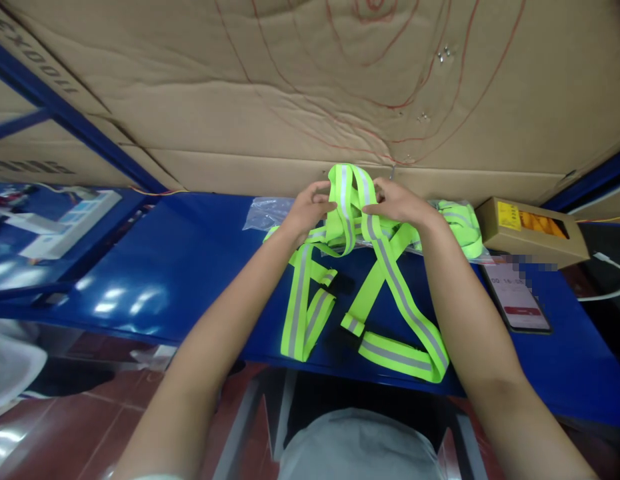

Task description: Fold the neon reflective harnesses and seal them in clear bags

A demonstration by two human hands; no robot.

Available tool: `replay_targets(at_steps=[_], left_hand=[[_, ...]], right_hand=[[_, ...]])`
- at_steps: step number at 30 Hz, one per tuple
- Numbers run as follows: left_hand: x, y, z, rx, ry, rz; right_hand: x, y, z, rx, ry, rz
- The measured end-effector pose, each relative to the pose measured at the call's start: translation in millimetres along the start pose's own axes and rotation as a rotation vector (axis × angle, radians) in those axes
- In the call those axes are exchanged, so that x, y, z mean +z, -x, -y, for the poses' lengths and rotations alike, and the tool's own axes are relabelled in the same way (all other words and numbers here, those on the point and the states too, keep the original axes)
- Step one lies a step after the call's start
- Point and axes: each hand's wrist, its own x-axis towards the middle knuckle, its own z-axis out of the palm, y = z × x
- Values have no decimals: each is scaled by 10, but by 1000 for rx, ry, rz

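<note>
A neon-yellow reflective strap vest (385, 293) with grey stripes lies spread on the blue table (180, 267). My left hand (306, 208) and my right hand (397, 200) both pinch the looped upper part of the vest, raised a little above the table at its far side. The vest's lower straps trail toward me and hang near the table's front edge.
More neon vests in clear plastic bags (460, 223) lie behind my hands. A cardboard box with orange items (530, 230) and a phone (517, 297) sit at the right. A cardboard wall (290, 87) stands behind the table. White cable (610, 267) lies at far right.
</note>
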Motion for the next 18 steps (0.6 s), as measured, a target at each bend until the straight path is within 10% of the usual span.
replay_targets(at_steps=[7,15,18], left_hand=[[191,41,47,-30,108,62],[219,58,-311,221,124,67],[265,30,-514,271,89,76]], right_hand=[[-18,23,67,-164,-353,63],[-231,239,334,-57,298,-530],[-161,359,602,-109,193,-382]])
